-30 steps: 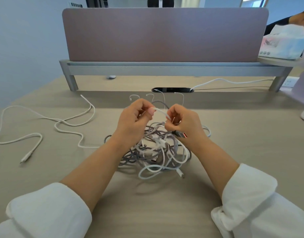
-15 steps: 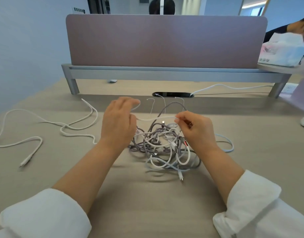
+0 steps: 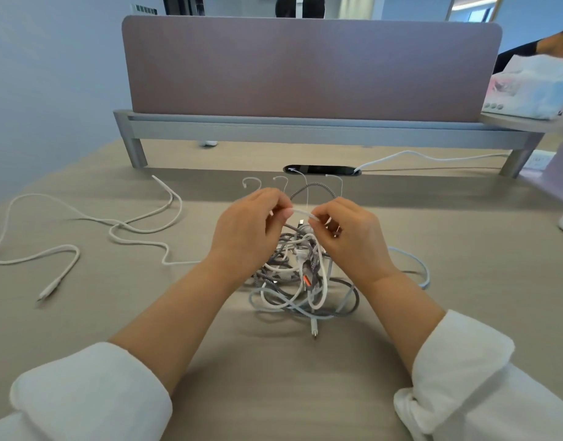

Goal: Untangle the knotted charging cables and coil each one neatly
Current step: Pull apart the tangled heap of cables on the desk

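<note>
Both hands are raised a little above the table (image 3: 114, 313) and come close together over the tangle of cables (image 3: 305, 281). The left hand (image 3: 245, 227) and the right hand (image 3: 350, 237) each pinch the same short white strand (image 3: 300, 212) between the thumb and curled fingers, so that it stretches between them. I think this grip is chosen to isolate one cable: a short taut piece shows where it enters the knot, and the rest of the pile can hang and rest below without being pulled tighter.

The tangle lies on the table directly under and in front of the hands. It mixes grey braided and white cables, with an orange plug (image 3: 307, 280) in the middle and a white plug (image 3: 314, 331) pointing toward the person. Some thin white ends (image 3: 281, 179) arch up beyond the hands.

One long white cable (image 3: 35, 256) lies apart on the left, spread in loose curves and not coiled. By my judgement the work is in an early part.

The table is pale and matt, with a fine grain. At its far side a mauve divider panel (image 3: 305, 68) stands on a grey metal rail (image 3: 305, 128), and a dark cable slot (image 3: 321, 169) lets another white cord (image 3: 417, 153) run to the right. A tissue box (image 3: 528, 90) sits on the right, where another person's arm (image 3: 547, 43) reaches. The wall on the left is plain and pale blue.
</note>
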### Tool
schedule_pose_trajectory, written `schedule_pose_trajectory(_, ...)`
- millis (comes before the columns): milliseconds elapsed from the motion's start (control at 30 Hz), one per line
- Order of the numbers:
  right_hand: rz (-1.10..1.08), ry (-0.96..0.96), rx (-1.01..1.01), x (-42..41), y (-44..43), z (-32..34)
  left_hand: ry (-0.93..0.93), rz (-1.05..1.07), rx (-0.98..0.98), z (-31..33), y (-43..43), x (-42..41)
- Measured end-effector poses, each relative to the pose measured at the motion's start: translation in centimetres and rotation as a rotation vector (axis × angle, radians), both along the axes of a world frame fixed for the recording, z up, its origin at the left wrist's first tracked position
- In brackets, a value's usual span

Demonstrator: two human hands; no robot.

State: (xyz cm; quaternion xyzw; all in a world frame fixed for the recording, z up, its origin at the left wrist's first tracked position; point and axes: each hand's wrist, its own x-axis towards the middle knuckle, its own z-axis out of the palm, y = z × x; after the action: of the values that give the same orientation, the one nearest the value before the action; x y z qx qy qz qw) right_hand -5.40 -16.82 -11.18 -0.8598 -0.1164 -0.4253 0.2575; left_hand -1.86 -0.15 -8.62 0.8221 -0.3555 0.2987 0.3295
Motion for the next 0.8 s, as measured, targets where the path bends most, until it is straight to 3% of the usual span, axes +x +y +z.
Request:
schedule_pose_trajectory(167,-0.003,0.027,0.071,-0.2,0.3,0.7,0.14,-0.125,-0.285,0.2,-0.1,-0.7)
schedule_pose_trajectory(300,0.133,0.087,0.139,-0.6,0.3,1.3,0.246,-0.148,-0.464,0.6,-0.4,-1.0)
schedule_pose_trajectory(500,0.29,0.49,0.459,-1.0,0.4,0.9,0.486,-0.15,-0.4,0.2,-0.5,-0.3)
schedule_pose_trajectory(667,0.31,0.539,0.449,-1.1,1.2,0.1,0.685,-0.423,-0.409,0.3,-0.4,-0.9)
schedule_pose_trajectory(733,0.261,0.423,0.455,-0.9,1.6,-0.2,0.545,-0.379,-0.369,-0.1,-0.3,-0.9)
schedule_pose_trajectory(800,0.255,0.34,0.531,-0.6,1.7,-0.4,0.085,-0.138,-0.312,-0.4,0.3,-0.2)
